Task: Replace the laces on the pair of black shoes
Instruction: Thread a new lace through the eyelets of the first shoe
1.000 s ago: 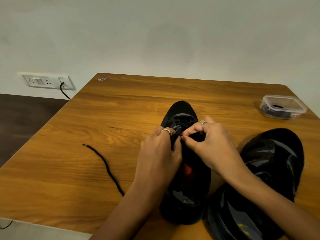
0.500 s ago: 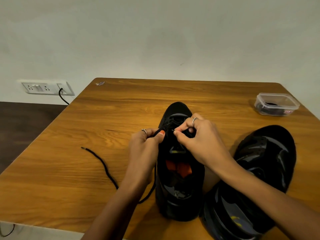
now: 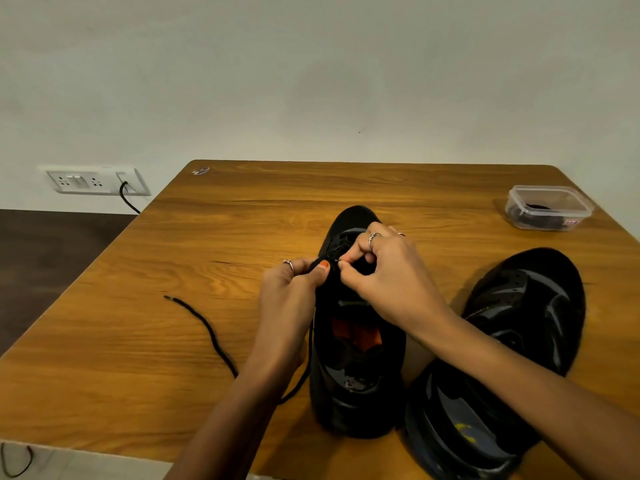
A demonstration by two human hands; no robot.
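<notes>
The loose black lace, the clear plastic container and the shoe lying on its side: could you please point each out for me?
loose black lace point(image 3: 204, 322), head view, middle of the strand on the table.
clear plastic container point(image 3: 550, 195), head view, its lid.
shoe lying on its side point(image 3: 526, 306), head view, its side panel.

Wood table point(image 3: 242, 237) w/ 2 black shoes point(image 3: 356, 375), loose lace point(image 3: 207, 327), clear plastic box point(image 3: 549, 207).
</notes>
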